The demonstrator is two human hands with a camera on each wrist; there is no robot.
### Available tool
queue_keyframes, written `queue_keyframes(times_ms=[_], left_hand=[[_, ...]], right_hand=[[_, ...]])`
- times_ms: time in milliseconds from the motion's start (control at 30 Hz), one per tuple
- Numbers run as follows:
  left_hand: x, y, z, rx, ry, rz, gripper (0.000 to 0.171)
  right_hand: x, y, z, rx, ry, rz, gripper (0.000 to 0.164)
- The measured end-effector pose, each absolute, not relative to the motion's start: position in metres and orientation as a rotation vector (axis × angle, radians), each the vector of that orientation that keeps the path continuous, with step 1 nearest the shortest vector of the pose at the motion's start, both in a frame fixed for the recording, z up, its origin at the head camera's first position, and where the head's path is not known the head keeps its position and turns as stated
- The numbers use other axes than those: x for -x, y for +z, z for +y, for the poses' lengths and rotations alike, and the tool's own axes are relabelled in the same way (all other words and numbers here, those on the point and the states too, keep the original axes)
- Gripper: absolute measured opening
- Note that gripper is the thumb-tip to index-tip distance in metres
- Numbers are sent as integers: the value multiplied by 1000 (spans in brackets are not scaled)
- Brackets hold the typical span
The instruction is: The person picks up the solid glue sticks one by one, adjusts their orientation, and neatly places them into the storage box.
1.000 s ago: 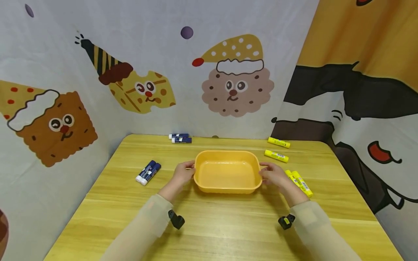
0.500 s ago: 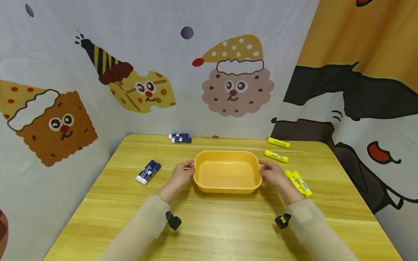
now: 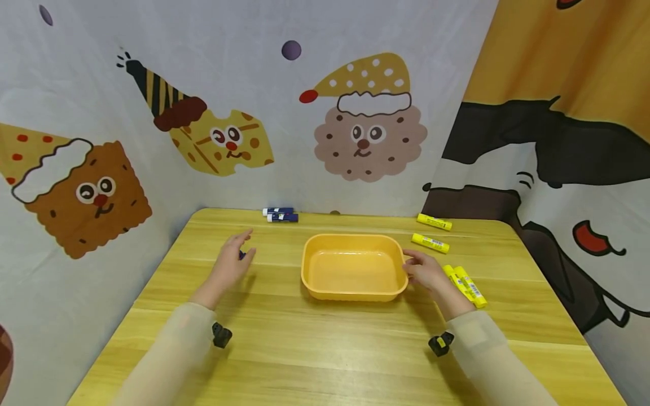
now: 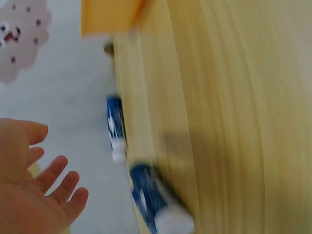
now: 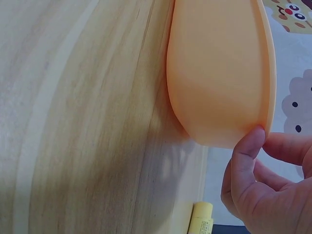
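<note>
A yellow plastic basin [image 3: 355, 295] stands on the table in the head view. At its right end my right hand [image 3: 426, 273] pinches the rim; the right wrist view shows the thumb and index finger at the basin's edge [image 5: 265, 97]. My left hand [image 3: 225, 270] is apart from the basin, spread above the left pair of blue glue sticks [image 3: 241, 255], which it mostly hides. Seen from the left wrist, the fingers [image 4: 53, 173] are loosely extended with nothing between them, and a white-capped blue glue stick [image 4: 156, 197] lies below.
Near the back edge lie two more blue glue sticks [image 3: 282, 217]. Right of the basin are several yellow glue sticks [image 3: 430, 243], one pair [image 3: 469, 286] beside my right wrist. A cartoon-printed cloth [image 3: 284, 186] hangs behind the wooden table [image 3: 335, 349].
My left hand has let go of the basin's left end and moved left over the blue glue sticks. The right hand and the basin have stayed in place.
</note>
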State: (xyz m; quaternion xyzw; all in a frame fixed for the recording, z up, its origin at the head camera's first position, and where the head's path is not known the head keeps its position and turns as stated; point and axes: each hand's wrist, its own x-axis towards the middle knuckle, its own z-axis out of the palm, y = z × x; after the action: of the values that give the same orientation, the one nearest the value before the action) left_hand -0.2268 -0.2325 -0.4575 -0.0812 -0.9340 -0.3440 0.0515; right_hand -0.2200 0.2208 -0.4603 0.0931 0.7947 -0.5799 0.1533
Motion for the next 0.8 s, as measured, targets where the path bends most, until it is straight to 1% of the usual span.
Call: queue_keyframes(times_ms=[133, 300, 633, 800], left_hand=[[226, -460, -259, 256, -927, -2896, 57], [226, -467, -279, 235, -867, -2983, 60], [232, -477, -293, 229, -833, -3211, 52], [235, -479, -294, 206, -809, -3242, 52]], right_hand=[[219, -459, 221, -272, -1661, 2277, 51], [220, -460, 222, -260, -1652, 2283, 51], [221, -462, 223, -249, -1665, 2285, 51], [221, -462, 224, -248, -1663, 2283, 51]])
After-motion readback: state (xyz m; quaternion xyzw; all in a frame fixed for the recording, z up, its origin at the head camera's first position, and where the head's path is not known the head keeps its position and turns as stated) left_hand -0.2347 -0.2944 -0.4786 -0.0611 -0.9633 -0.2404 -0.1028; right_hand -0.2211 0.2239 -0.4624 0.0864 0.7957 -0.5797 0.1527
